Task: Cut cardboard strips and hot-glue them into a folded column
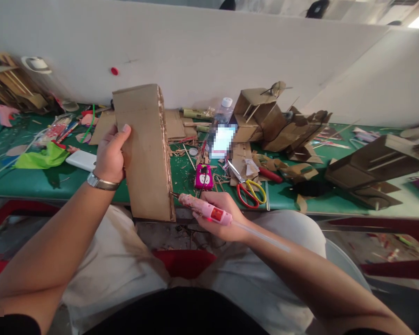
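A tall brown cardboard piece (145, 153) stands upright over the table's front edge. My left hand (111, 158) is closed on its left side, thumb on the front face and fingers behind. Its right edge shows rough, layered cardboard. My right hand (230, 204) is wrapped round a pink hot glue gun (199, 207), with a clear glue stick (261, 237) poking out of its back and a red light glowing on its side. The gun's nozzle points left at the lower right edge of the cardboard; whether it touches, I cannot tell.
On the green table (282, 195) lie scissors (246, 186), a magenta socket block (204, 177), a lit phone (221, 142) and cardboard scraps. A plastic bottle (225, 109) and cardboard models (254, 111) stand behind. At left are a white power bank-like object (82, 160) and green cloth (43, 156).
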A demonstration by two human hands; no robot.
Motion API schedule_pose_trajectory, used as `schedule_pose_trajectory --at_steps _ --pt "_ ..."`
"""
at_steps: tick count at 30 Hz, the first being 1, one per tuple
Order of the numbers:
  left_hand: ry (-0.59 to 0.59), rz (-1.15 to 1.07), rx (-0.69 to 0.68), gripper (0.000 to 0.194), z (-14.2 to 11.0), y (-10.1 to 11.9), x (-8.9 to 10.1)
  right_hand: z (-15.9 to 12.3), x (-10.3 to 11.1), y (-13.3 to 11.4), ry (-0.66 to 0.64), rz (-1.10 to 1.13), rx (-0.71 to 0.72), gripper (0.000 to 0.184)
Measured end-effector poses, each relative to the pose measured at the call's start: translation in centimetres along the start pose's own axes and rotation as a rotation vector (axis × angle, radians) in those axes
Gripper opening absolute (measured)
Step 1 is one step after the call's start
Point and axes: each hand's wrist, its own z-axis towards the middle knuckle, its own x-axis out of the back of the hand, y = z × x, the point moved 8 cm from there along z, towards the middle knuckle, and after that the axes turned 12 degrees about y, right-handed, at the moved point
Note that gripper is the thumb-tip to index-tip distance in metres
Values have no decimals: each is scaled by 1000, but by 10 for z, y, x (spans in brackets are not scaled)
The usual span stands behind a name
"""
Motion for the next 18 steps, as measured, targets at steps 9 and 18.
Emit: schedule_pose_trajectory --at_steps 9,18 --pt "45 -8 -11 32 12 0 9 0 -4 -4 -41 -18 -4 13" --pt "36 -30 -67 22 16 10 11 -2 -9 -4 -53 -8 44 22"
